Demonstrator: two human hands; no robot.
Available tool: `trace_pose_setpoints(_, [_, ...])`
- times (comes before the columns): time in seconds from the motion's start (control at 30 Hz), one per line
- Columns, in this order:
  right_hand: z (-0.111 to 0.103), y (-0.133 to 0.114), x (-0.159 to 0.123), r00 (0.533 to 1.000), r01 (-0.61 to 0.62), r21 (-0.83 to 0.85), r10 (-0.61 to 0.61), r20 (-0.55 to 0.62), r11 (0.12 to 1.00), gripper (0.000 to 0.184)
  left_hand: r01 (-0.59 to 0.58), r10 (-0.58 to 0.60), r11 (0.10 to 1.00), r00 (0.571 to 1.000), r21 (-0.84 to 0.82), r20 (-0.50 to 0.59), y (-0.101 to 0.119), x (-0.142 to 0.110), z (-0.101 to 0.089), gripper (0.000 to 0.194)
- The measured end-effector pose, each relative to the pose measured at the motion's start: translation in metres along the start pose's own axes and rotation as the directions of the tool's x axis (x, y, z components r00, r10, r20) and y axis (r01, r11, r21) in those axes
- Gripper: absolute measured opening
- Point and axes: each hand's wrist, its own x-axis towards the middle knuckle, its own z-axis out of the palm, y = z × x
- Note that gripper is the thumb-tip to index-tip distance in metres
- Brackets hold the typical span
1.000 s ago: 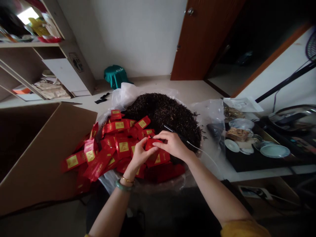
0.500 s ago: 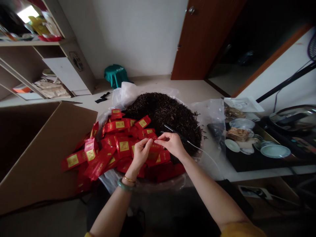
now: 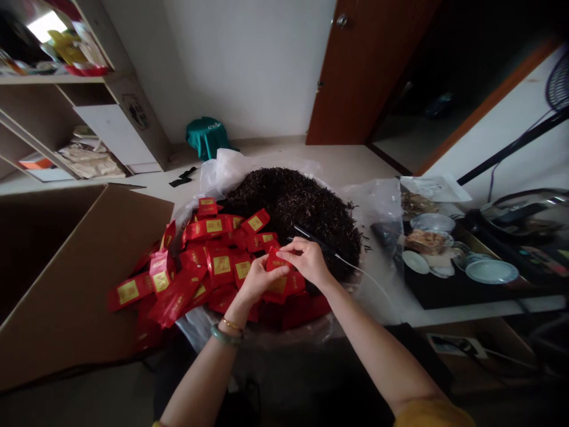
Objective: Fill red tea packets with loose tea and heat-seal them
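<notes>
Both hands meet at one red packet [image 3: 272, 259] with gold print, above a pile of like packets. My left hand [image 3: 255, 280] grips its left side, thumb lying across the front. Fingers of my right hand [image 3: 309, 261] pinch the packet's upper right edge. Several red packets [image 3: 221, 264] with yellow-gold labels lie heaped beneath and to the left. Behind them, dark loose tea leaves [image 3: 297, 198] fill a wide round container lined with clear plastic [image 3: 229, 163]. Just beyond my right hand, a slim black tool [image 3: 311, 232] with a white cord rests on the leaves.
An open cardboard box [image 3: 89, 255] stands at the left. On the right, a table holds a dark tray with a small white dish [image 3: 416, 262], a pale oval dish [image 3: 491, 271] and a glass-lidded pot [image 3: 528, 210]. A green cloth-covered object [image 3: 207, 137] sits by the wall.
The fingertips came together along the packet's top edge, then moved apart a little. The packet's front now shows more between the hands. The pile has stayed put.
</notes>
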Motion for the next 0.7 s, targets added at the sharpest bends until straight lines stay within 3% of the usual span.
trace_pose_setpoints(0.1, [0.002,0.003,-0.001,1.000,-0.019,0.007,0.019,0.003,1.000,0.020,0.036,-0.037,0.999,0.999,-0.033,-0.003,-0.002,-0.001,0.002,0.047])
trace_pose_setpoints(0.23, [-0.006,0.015,0.005,0.992,-0.077,0.018,0.074,0.103,0.997,0.026,0.039,-0.040,0.998,0.999,-0.044,-0.035,-0.001,-0.001,0.003,0.045])
trace_pose_setpoints(0.33, [-0.021,0.037,0.015,0.992,-0.090,-0.252,0.108,0.059,0.963,0.032,0.035,-0.037,0.998,0.997,-0.044,-0.065,0.001,-0.001,0.003,0.045])
trace_pose_setpoints(0.37, [-0.025,0.046,0.018,0.992,-0.095,-0.421,0.122,0.036,0.902,0.035,0.032,-0.034,0.999,0.997,-0.041,-0.070,0.002,-0.001,0.003,0.045])
trace_pose_setpoints(0.43, [-0.031,0.062,0.023,0.978,-0.126,-0.708,0.207,0.029,0.694,0.049,0.022,-0.025,0.999,0.997,-0.034,-0.073,0.003,-0.001,0.003,0.044])
trace_pose_setpoints(0.53, [-0.030,0.079,0.025,0.947,-0.109,-0.889,0.318,0.043,0.445,0.059,0.012,-0.013,1.000,0.998,-0.027,-0.063,0.003,-0.001,0.002,0.043])
trace_pose_setpoints(0.6, [-0.028,0.084,0.025,0.944,-0.081,-0.921,0.325,0.052,0.382,0.053,0.009,-0.011,0.999,0.999,-0.032,-0.039,0.003,-0.002,0.002,0.043])
trace_pose_setpoints(0.7, [-0.026,0.086,0.023,0.947,-0.041,-0.933,0.311,0.078,0.358,0.042,0.007,-0.008,1.000,1.000,-0.031,-0.024,0.002,-0.001,0.001,0.043])
